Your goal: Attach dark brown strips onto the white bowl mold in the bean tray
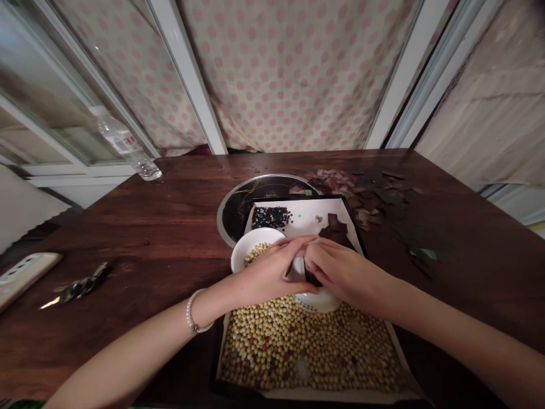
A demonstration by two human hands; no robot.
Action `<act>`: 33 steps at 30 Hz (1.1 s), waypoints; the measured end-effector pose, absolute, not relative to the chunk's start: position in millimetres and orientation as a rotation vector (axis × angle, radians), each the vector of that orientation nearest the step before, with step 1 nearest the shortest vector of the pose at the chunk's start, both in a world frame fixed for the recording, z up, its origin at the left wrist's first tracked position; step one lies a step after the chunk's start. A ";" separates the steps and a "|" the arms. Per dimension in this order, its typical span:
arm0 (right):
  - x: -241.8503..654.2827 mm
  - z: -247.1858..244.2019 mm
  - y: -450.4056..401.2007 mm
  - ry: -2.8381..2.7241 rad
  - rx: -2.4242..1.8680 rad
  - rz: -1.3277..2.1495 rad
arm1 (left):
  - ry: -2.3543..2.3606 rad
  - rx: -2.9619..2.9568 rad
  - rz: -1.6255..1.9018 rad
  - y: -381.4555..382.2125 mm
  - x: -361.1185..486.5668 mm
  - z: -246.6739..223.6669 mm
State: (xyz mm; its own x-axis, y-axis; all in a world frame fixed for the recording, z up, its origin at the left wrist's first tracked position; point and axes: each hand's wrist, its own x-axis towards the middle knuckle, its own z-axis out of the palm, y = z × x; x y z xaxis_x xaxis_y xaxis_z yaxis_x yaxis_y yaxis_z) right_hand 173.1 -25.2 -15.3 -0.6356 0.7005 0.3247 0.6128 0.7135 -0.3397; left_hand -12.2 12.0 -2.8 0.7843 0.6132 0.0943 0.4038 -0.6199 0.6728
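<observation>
1. Head view, hands: the left hand (272, 278) and right hand (344, 278) are together, fingers overlapping, above a white saucer (318, 302) near the middle of the surface (128, 238). Between them are a white scrap (297, 270) and a dark piece (313, 277). I cannot tell which hand grips them. A pearl bracelet (191, 312) circles the left wrist.
2. Head view, near the hands: a white bowl of soybeans (251, 253) sits just left of the hands, almost touching the left fingers (283, 243). A paper-lined tray of soybeans mixed with darker beads (306, 352) lies on the near side, under the saucer.
3. Head view, far side: a second paper-lined tray (298, 218) holds a heap of dark beads (271, 217) and dark brown squares (334, 230). It rests on a round black pan (234, 213).
4. Head view, rest: scattered pink and green scraps (366, 190) lie far right. A plastic bottle (128, 147) stands tilted at the far left corner. A metal tool (80, 287) and a power strip (25, 272) lie left.
</observation>
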 end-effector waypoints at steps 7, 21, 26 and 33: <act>173.5 -10.3 -27.8 -2.618 -0.881 0.195 | 0.769 2.347 0.410 11.9 -12.2 -1.9; 175.8 -8.5 -27.4 -2.577 -0.868 0.224 | 0.763 2.346 0.402 11.7 -12.5 -2.5; 179.6 -6.7 -25.6 -2.580 -0.850 0.282 | 0.769 2.347 0.425 11.9 -12.2 -3.9; 181.4 -9.3 -23.4 -2.522 -0.926 0.396 | 0.789 2.353 0.406 11.4 -12.0 -2.6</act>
